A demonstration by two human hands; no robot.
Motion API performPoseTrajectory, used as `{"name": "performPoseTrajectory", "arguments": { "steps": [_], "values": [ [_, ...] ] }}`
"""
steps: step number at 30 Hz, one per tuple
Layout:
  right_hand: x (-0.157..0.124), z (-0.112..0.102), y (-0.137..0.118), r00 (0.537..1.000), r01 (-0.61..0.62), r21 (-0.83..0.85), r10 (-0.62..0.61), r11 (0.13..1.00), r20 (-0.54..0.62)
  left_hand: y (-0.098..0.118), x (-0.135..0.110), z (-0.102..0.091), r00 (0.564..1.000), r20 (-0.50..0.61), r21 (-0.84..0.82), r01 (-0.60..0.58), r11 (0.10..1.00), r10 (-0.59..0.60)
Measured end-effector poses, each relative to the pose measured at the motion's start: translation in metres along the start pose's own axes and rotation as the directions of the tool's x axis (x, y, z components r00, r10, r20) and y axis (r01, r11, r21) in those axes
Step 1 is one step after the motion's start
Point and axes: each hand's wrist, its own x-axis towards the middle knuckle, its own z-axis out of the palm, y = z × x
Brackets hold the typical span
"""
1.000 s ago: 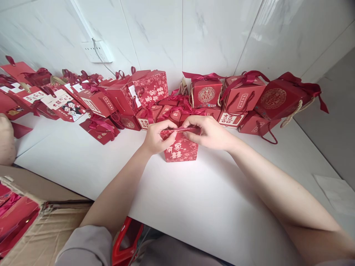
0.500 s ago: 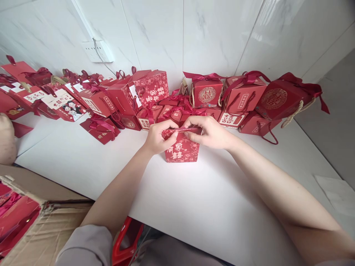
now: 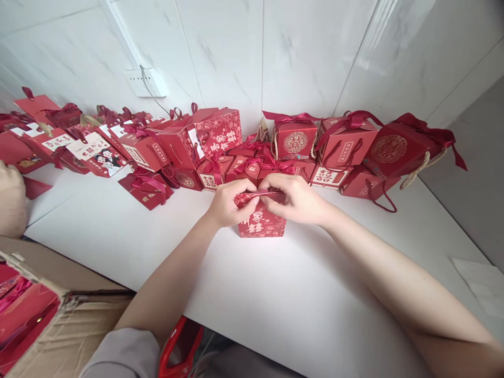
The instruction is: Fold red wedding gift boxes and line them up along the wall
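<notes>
A red floral box (image 3: 271, 223) stands upright on the white table (image 3: 252, 299), its front printed with pale characters. The left hand (image 3: 232, 203) grips the left part of the box's top edge, with the thumb on the near side and the fingers curled over behind. The right hand (image 3: 297, 200) holds the right part of the same edge in a like pinch, and the fingertips of the two nearly meet above the box. A dark red strip shows between them, too small to make out.

Beyond the floral box, a box with a round gold emblem (image 3: 296, 140) sits on a lower layer of red boxes, a ribbon tied across its top. To the left of the floral box, well apart, lies a small ribboned box (image 3: 144, 197); farther left, a card with a cartoon couple (image 3: 105, 157) leans among more red packages. Farthest left of the floral box is another person's hand (image 3: 11, 202). Nearer than the floral box and to its left, an open carton (image 3: 84, 333) holds red packages.
</notes>
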Motion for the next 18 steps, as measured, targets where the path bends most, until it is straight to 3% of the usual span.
{"name": "performPoseTrajectory", "arguments": {
  "steps": [11, 18],
  "values": [
    [0.001, 0.01, 0.0, 0.998, -0.009, 0.022, 0.01, 1.0, -0.065, 0.003, -0.002, 0.005, 0.995, -0.078, -0.013, 0.065, 0.998, -0.066],
    [0.001, -0.01, 0.004, 0.997, 0.038, 0.043, -0.041, 0.998, 0.072, 0.003, 0.0, -0.001, 0.999, -0.035, -0.005, -0.003, 1.0, 0.003]
  ]
}}
